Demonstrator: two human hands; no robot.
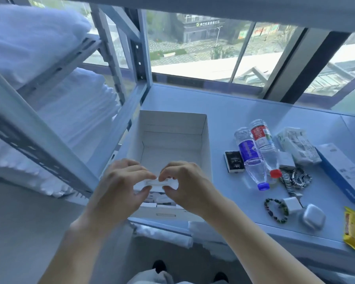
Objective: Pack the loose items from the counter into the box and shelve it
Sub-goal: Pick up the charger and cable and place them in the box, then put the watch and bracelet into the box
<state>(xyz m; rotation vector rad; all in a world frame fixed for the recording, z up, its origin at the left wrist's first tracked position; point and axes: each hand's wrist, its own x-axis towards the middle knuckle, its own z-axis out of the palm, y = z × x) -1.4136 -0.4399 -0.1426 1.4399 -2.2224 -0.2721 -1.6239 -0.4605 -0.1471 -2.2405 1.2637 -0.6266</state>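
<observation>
Pale, smooth counter (223, 111) beneath a window, with a metal shelf rack (74, 160) at left. On it sits an open white cardboard box (205, 140), rectangular and matte. Over its near end, left hand (119, 187) and right hand (184, 185) pinch a small white oblong item (160, 183) between curled fingertips. To the right lie two clear plastic bottles (254, 152), a beaded bracelet (275, 210) and a glossy rounded silver case (312, 219).

white box (205, 138) open on counter (223, 111), loose items (275, 160) beside
</observation>
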